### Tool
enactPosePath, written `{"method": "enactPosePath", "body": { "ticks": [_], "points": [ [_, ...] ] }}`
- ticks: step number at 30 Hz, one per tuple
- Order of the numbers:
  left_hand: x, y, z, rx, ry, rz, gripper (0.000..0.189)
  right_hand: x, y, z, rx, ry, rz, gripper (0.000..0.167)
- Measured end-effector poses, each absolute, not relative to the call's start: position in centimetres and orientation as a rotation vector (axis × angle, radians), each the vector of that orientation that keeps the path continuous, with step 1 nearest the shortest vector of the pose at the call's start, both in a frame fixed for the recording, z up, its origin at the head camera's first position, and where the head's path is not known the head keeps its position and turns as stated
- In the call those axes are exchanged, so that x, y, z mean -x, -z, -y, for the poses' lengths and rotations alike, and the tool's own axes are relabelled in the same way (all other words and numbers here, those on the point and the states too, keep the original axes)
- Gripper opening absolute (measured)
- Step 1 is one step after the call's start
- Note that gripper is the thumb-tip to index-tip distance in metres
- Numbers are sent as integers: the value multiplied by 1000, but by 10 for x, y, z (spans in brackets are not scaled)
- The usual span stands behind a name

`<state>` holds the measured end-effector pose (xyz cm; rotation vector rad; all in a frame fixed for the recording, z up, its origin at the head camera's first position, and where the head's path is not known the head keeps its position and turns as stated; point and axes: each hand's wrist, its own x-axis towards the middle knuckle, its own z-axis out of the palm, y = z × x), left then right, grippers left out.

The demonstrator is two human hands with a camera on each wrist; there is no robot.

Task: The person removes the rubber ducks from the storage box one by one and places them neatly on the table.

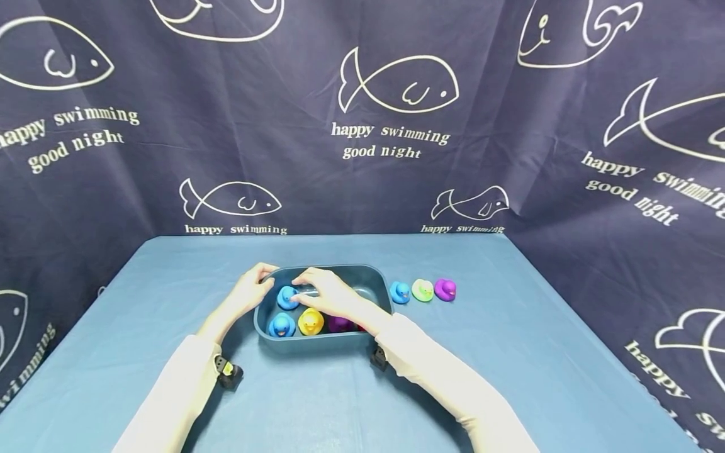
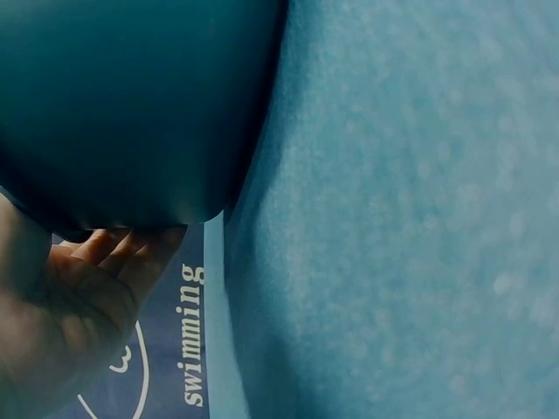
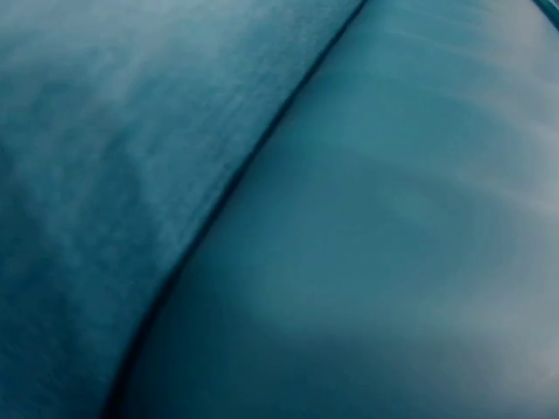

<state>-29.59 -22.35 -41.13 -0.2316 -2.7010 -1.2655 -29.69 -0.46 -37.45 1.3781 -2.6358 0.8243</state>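
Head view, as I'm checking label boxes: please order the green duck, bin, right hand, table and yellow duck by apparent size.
1. Table
2. Bin
3. Right hand
Unranked: yellow duck and green duck. They look much alike, and the yellow one sits nearer the camera.

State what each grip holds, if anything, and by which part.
The left grip holds the bin by its left end. The right grip is at the far blue duck inside; whether it pinches it cannot be told.
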Motion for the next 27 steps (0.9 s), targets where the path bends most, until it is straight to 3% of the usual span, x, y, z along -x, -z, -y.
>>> {"method": "enactPosePath", "body": {
  "ticks": [6, 15, 19, 27],
  "points": [
    [296, 412, 224, 228, 1250, 2719, 28, 297, 379, 6, -1453, -774, 2654, 37],
    [297, 411, 225, 234, 1269, 2710, 28, 300, 383, 6, -1570, -726, 2705, 50],
    [297, 410, 225, 248, 1277, 2703, 29, 301, 383, 5, -1657, -736, 2659, 43],
    [298, 412, 225, 249, 1271, 2696, 27, 302, 385, 6, -1523, -784, 2596, 28]
  ]
}}
